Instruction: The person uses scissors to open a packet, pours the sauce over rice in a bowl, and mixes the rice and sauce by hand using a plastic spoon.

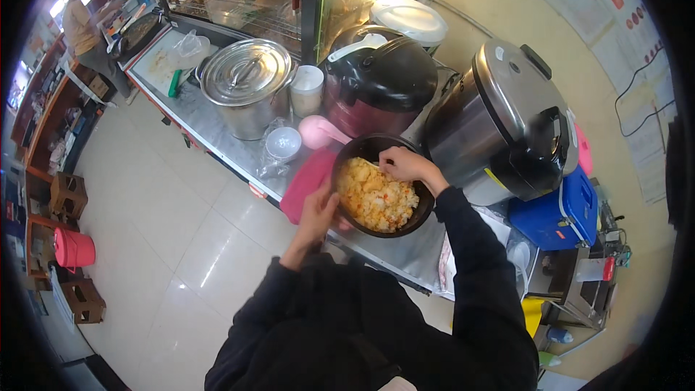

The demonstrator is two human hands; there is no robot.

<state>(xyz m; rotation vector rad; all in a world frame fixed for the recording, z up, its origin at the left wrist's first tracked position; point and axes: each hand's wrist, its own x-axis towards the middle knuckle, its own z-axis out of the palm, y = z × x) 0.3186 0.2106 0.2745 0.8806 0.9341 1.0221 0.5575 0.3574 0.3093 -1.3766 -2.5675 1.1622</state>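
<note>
A dark inner pot (425, 207) tilts toward me at the counter's front edge, with yellowish mixed rice (383, 198) inside, flecked with orange bits. My left hand (316, 210) grips the pot's left side, thumb near the rim and fingers partly hidden beneath. Inside the pot, my right hand (407, 165) is closed around a white utensil (373, 163); most of the utensil is hidden by the hand and rice. Against the pot's left side lies a pink cloth (305, 182). A pink ladle (317, 131) rests just behind, its handle reaching the rim.
Behind the pot stand a dark red rice cooker (353, 111) and a large steel rice cooker (459, 125). Leftward are a lidded steel stockpot (247, 114), white bowls (283, 143) and a glass food cabinet (233, 5). A blue cooler box (554, 220) sits right. Another person (81, 27) stands far left.
</note>
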